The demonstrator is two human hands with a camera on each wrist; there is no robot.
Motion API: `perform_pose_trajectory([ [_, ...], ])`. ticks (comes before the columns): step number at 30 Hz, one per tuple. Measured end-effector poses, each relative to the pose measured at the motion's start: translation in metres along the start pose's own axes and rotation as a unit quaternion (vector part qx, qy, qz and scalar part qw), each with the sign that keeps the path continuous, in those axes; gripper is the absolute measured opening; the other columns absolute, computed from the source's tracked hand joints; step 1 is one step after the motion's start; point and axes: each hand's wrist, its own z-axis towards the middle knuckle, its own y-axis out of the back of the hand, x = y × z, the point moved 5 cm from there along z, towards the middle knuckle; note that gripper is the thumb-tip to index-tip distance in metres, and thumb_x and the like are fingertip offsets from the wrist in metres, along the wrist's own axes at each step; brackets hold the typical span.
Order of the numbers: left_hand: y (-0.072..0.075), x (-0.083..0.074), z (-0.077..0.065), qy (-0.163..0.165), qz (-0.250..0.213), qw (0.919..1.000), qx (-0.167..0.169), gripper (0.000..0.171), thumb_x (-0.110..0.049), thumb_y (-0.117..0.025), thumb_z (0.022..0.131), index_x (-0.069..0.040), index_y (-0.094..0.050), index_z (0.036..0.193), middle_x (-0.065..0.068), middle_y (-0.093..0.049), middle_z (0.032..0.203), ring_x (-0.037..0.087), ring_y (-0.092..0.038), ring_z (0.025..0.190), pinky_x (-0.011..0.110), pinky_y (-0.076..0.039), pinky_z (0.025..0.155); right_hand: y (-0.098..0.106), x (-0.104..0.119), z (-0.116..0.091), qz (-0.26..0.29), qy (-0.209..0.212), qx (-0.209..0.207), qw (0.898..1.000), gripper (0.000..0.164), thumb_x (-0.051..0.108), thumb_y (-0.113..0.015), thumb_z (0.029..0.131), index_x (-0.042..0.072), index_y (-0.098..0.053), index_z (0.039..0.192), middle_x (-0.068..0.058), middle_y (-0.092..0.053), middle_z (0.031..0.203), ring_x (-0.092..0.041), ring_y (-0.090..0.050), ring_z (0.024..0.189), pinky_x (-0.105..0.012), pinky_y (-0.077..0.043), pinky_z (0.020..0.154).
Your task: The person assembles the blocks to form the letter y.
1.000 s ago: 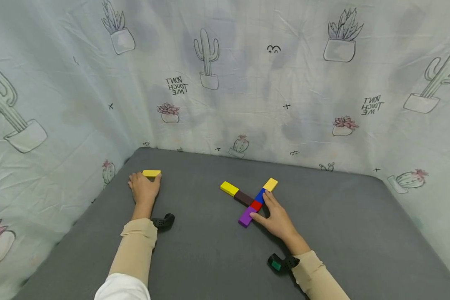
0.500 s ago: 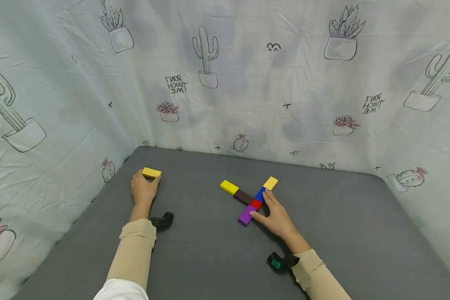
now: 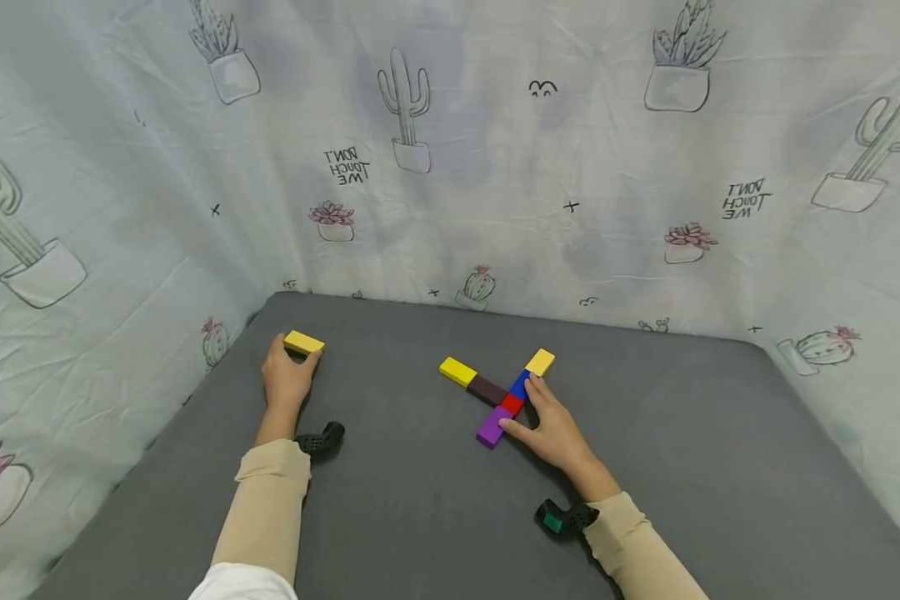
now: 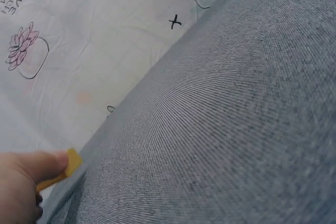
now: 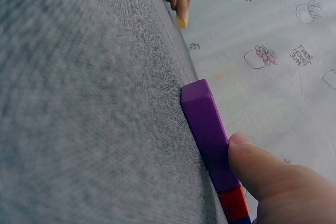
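Observation:
In the head view my left hand point(image 3: 287, 379) pinches a yellow wooden block point(image 3: 303, 342) by its ends at the far left. The left wrist view shows the thumb on that block's end; whether it touches the table cannot be told. My right hand point(image 3: 558, 433) rests against joined blocks: its thumb touches the purple block point(image 3: 492, 429), its fingers the blue block point(image 3: 520, 386). Between these sits a red block point(image 3: 512, 405). A pale yellow block point(image 3: 541, 361) continues the row, while a dark brown block point(image 3: 486, 390) and a bright yellow block point(image 3: 457, 372) branch left.
A grey cloth-covered table point(image 3: 412, 500) lies under everything. Behind and beside it hangs a pale curtain point(image 3: 495, 167) printed with cacti. Black wrist devices point(image 3: 566, 520) stick out from both wrists.
My left hand has turned the yellow block slightly, its right end now nearer me, and drawn it clearer of the fingers. The right hand and the joined blocks keep their places.

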Motion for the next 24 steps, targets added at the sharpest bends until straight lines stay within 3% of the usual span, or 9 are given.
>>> perform_pose_trajectory([
  [5,-0.003,-0.011,-0.003,-0.062,0.019,0.9971,0.038,0.076,-0.023,-0.065,0.091,-0.001,-0.023,0.149,0.027,-0.034,0.147,0.044,-0.033,0.134,0.056,-0.030,0.109,-0.002,0.002,-0.002,-0.001,0.000,0.000,1.000,0.093,0.054,-0.065,0.083,0.001,-0.026,0.148,-0.012,-0.019,0.158,-0.031,-0.016,0.145,-0.053,-0.026,0.113],
  [10,-0.006,-0.030,-0.009,-0.140,0.022,0.9864,0.083,0.076,-0.022,-0.065,0.090,0.000,-0.022,0.149,0.027,-0.033,0.148,0.044,-0.035,0.133,0.056,-0.034,0.106,-0.001,0.003,-0.004,0.001,-0.003,-0.001,1.000,0.093,0.054,-0.065,0.083,0.000,-0.026,0.148,-0.012,-0.019,0.158,-0.031,-0.016,0.145,-0.053,-0.025,0.113],
  [16,-0.002,-0.049,-0.024,-0.164,-0.002,0.9795,0.118,0.077,-0.021,-0.065,0.090,-0.002,-0.021,0.150,0.026,-0.030,0.149,0.042,-0.034,0.135,0.055,-0.035,0.106,0.003,0.004,-0.012,0.007,0.001,0.005,1.000,0.092,0.053,-0.065,0.083,0.000,-0.026,0.148,-0.013,-0.019,0.158,-0.031,-0.016,0.145,-0.053,-0.026,0.113],
  [20,0.005,-0.072,-0.038,-0.198,-0.025,0.9713,0.129,0.077,-0.024,-0.066,0.090,-0.005,-0.023,0.150,0.024,-0.032,0.150,0.040,-0.035,0.136,0.053,-0.037,0.106,0.004,0.004,-0.016,0.006,0.005,0.008,1.000,0.092,0.054,-0.064,0.084,0.000,-0.026,0.148,-0.012,-0.019,0.158,-0.031,-0.017,0.145,-0.053,-0.026,0.113],
  [24,0.011,-0.100,-0.051,-0.250,-0.050,0.9567,0.141,0.075,-0.023,-0.067,0.089,-0.005,-0.027,0.149,0.020,-0.032,0.151,0.038,-0.035,0.137,0.050,-0.036,0.107,0.004,0.005,-0.018,0.001,0.006,0.011,1.000,0.092,0.055,-0.064,0.084,0.000,-0.025,0.148,-0.012,-0.018,0.158,-0.031,-0.017,0.145,-0.052,-0.026,0.113],
])
